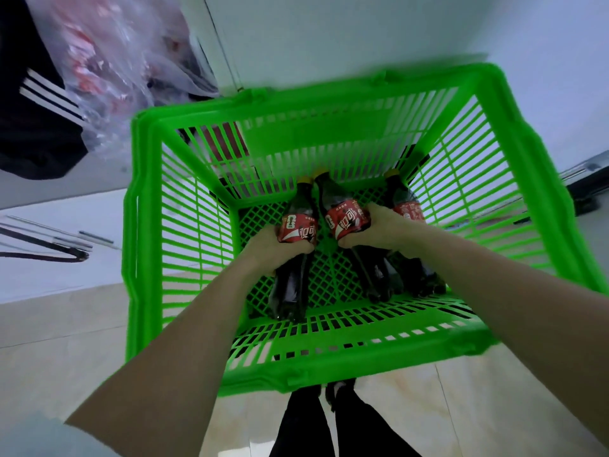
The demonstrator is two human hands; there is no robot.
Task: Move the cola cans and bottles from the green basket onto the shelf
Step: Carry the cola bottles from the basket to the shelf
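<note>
Both hands are in the green basket (329, 103) at frame centre — our left hand (273, 245) grips one cola bottle (293, 258), our right hand (379, 229) another (346, 222). We should lift straight up, clearing the rim.

Cool even light, blurred fisheye edges

The floor (59, 341) is laid with beige, glossy stone-look tiles separated by thin joints; farther from the camera it changes to a pale white-grey surface. A bright green slatted plastic basket (514, 179) with a lattice bottom stands on the floor. A pair of dark shoes (336, 389) rests on the tiles just beside the basket's near rim. A thin black bent bar (49, 255) lies on the pale area, left of the basket.
</note>
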